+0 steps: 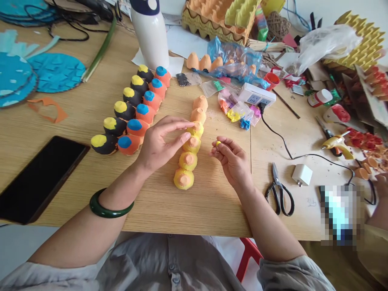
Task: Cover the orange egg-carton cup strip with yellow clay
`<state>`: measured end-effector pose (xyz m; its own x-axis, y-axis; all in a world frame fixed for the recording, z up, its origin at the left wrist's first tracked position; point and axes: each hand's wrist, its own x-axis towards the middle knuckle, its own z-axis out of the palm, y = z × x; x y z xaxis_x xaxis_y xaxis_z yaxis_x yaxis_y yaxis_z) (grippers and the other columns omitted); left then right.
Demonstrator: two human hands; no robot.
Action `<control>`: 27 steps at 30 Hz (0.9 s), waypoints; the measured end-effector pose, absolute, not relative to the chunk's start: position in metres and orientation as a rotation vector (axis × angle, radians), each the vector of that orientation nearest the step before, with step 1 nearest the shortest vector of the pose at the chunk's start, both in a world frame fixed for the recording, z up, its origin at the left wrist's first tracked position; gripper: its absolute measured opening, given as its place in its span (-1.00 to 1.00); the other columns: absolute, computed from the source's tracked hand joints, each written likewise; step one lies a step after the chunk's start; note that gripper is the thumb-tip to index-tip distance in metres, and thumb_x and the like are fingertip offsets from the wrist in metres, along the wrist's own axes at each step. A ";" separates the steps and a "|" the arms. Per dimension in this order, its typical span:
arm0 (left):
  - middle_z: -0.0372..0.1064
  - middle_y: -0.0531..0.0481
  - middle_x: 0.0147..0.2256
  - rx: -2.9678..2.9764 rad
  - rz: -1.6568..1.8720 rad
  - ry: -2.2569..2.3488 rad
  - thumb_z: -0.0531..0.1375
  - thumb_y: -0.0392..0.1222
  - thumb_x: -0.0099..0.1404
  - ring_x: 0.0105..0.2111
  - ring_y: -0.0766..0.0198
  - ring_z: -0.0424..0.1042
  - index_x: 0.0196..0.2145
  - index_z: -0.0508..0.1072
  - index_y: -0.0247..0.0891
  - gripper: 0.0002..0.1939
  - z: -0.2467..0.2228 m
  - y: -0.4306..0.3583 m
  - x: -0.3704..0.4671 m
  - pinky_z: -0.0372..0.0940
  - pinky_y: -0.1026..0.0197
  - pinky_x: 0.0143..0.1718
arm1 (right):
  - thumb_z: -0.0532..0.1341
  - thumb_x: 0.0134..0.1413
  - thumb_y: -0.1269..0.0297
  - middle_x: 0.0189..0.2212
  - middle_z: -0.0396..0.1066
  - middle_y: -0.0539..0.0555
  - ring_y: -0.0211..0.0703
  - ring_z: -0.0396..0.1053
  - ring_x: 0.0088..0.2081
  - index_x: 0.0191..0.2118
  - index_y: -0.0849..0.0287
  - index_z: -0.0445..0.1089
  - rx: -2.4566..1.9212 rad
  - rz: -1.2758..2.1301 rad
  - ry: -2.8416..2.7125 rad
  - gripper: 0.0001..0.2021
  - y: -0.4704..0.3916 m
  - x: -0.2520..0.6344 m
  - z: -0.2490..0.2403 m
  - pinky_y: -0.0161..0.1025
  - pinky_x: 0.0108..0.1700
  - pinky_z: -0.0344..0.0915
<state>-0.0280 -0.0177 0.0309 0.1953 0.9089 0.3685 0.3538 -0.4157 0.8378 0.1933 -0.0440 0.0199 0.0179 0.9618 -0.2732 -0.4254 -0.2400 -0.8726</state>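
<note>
A strip of egg-carton cups (188, 161) lies before me; its nearer cups are coated yellow around bare orange tips, and the two farthest are plain orange. Over the strip's middle, my left hand (159, 141) has its thumb and fingers apart, fingertips at a yellow-coated cup. Right of the strip, my right hand (232, 159) pinches a small yellow lump (218, 143). To the left stand two finished-looking rows, one black with yellow tops (124, 109) and one orange with blue tops (145, 113).
A black phone (44, 178) lies at left, scissors (277, 190) at right. Behind are a white bottle (150, 36), clay packets (239, 111) and a power strip (257, 95) with its cable crossing right. Another person's arm (380, 202) shows at the right edge.
</note>
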 end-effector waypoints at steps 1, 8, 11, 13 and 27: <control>0.59 0.01 -0.01 1.923 1.234 1.175 0.24 -0.14 0.51 0.05 0.13 0.54 0.01 0.63 -0.02 -0.80 0.033 -0.020 -0.025 0.45 -0.08 0.16 | 0.59 -0.12 0.17 -0.32 0.57 -0.01 -0.26 0.49 -0.34 -0.21 0.13 0.55 -1.079 1.538 -0.686 -0.64 -0.044 0.193 0.021 -0.22 -0.20 0.59; 0.64 -0.04 -0.11 2.184 1.370 0.955 0.36 -0.18 0.42 -0.06 0.16 0.58 -0.02 0.67 -0.11 -0.81 0.025 -0.031 -0.009 0.49 0.04 0.05 | 0.58 -0.06 0.03 -0.48 0.46 -0.10 -0.37 0.34 -0.53 -0.35 0.13 0.49 -1.016 1.672 -0.772 -0.64 -0.049 0.188 0.028 -0.35 -0.46 0.46; 0.65 -0.06 -0.13 2.191 1.358 0.942 0.41 -0.11 0.37 -0.06 0.11 0.58 -0.03 0.67 -0.12 -0.77 0.020 -0.033 -0.005 0.47 -0.01 0.10 | 0.58 -0.07 -0.03 -0.50 0.42 -0.11 -0.36 0.31 -0.54 -0.37 0.13 0.48 -1.054 1.643 -0.830 -0.61 -0.052 0.184 0.029 -0.33 -0.48 0.44; 0.66 -0.06 -0.16 2.168 1.353 0.963 0.41 -0.09 0.36 -0.09 0.12 0.58 -0.07 0.67 -0.13 -0.80 0.019 -0.034 -0.003 0.48 0.00 0.08 | 0.57 -0.08 -0.06 -0.51 0.43 -0.10 -0.35 0.30 -0.55 -0.38 0.13 0.48 -1.084 1.633 -0.868 -0.59 -0.054 0.183 0.029 -0.32 -0.49 0.43; 0.64 -0.03 -0.16 2.051 1.356 1.050 0.34 -0.01 0.44 -0.10 0.16 0.58 -0.10 0.62 -0.15 -0.80 0.030 -0.039 -0.003 0.47 0.07 0.02 | 0.48 0.11 -0.09 -0.50 0.45 -0.08 -0.32 0.35 -0.55 -0.34 0.13 0.50 -1.078 1.639 -0.980 -0.63 -0.058 0.187 0.029 -0.27 -0.44 0.44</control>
